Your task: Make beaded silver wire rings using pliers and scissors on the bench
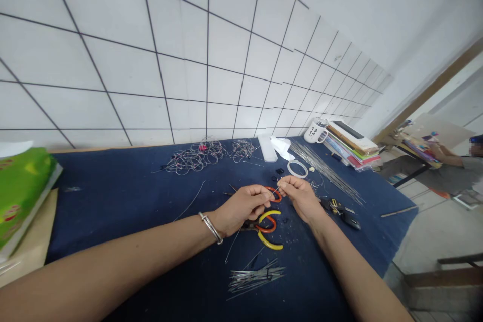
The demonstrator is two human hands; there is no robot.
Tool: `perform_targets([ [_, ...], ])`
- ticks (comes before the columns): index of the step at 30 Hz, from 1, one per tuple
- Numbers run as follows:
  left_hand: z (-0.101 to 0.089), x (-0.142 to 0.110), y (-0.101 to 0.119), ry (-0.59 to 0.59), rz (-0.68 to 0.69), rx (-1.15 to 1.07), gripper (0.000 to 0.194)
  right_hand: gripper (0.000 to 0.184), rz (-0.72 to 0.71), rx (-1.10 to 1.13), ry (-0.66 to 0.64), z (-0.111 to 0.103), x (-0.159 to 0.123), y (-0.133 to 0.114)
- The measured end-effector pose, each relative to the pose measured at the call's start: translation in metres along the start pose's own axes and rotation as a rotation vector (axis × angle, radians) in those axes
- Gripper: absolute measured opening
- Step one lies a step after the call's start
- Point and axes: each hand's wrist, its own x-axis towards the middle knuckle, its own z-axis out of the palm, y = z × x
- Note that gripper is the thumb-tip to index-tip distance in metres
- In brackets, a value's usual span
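Observation:
My left hand [243, 205] and my right hand [300, 195] meet above the blue cloth [124, 201], both pinched on a thin piece of wire [276, 190] held between their fingertips. A silver bangle [211, 227] sits on my left wrist. Under the hands lie pliers with orange and yellow handles [268, 229]. A pile of short cut wires [254, 276] lies nearer to me. Finished wire loops [196, 158] are heaped at the far side of the cloth.
A bundle of long straight wires [324, 171], a white tape ring [297, 168], black tools [341, 211], a white mug [315, 132] and stacked books [350, 146] lie right. A green packet [20, 186] sits left. Another person [453, 161] is at far right.

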Motion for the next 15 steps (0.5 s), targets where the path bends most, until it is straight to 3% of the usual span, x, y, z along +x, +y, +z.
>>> perform_targets([
  [15,0.0002,-0.0005,-0.0020,-0.011,0.018,-0.024,0.022,0.019,-0.144,-0.307,0.071,0.0029,-0.0050,-0.0044],
])
